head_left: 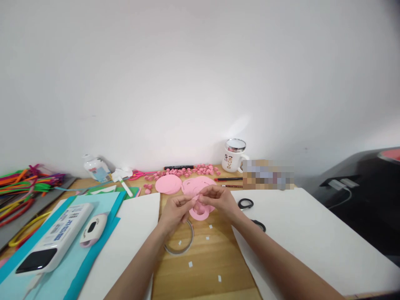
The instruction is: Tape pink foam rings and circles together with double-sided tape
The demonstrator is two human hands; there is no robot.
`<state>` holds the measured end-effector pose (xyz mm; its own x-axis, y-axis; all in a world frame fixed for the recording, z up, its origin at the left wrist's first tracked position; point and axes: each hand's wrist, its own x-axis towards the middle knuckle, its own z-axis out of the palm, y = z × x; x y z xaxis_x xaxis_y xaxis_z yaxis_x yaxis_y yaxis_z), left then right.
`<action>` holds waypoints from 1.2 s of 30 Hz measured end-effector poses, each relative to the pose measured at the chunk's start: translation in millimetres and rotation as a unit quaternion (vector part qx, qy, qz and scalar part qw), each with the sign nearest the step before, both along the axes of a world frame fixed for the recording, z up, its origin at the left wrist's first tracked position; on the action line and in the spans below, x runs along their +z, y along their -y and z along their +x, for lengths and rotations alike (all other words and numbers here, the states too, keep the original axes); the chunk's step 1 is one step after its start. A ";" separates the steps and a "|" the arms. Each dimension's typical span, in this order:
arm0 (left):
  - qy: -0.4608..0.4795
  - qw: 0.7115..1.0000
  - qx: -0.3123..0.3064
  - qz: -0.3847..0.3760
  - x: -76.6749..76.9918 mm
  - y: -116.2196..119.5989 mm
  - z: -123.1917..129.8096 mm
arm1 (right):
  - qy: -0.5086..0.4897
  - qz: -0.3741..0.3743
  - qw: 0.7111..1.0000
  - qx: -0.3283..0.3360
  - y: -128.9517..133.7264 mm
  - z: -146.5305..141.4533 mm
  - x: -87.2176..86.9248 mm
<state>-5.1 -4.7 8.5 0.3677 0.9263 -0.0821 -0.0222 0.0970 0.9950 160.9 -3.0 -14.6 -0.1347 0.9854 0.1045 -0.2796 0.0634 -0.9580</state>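
At the middle of the table my left hand and my right hand meet fingertip to fingertip, both closed in a pinch. Between them they hold a pink paper piece, whose curled strip hangs just below the fingers. Its upper part is hidden by the fingers. Behind the hands lie pink paper discs and more cut pink paper. Under my left hand a roll of tape rests on the wood. Small white tape bits are scattered nearby.
Rolled pink paper pieces lie by the wall, left of a white mug. Black-handled scissors lie partly on a white sheet at the right. At left are blue sheets, a white device and colourful pipe cleaners.
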 end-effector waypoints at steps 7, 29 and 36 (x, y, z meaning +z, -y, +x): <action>-0.003 1.000 -0.011 0.014 -6.3 -1.9 -2.1 | 0.020 0.003 1.000 -0.019 -0.2 -0.6 1.0; -0.009 1.000 -0.004 -0.003 -0.8 -1.1 0.0 | 0.031 0.010 0.999 -0.009 1.1 -1.4 3.1; -0.004 1.000 0.016 -0.018 -1.4 -1.3 0.3 | 0.024 0.006 1.000 -0.004 1.4 -1.1 2.9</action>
<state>-4.8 -3.4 7.2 0.3364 0.9343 -0.1177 -0.0190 0.1317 0.9911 159.8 -4.5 -11.7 -0.1329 0.9849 0.1109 -0.2330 0.0777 -0.9694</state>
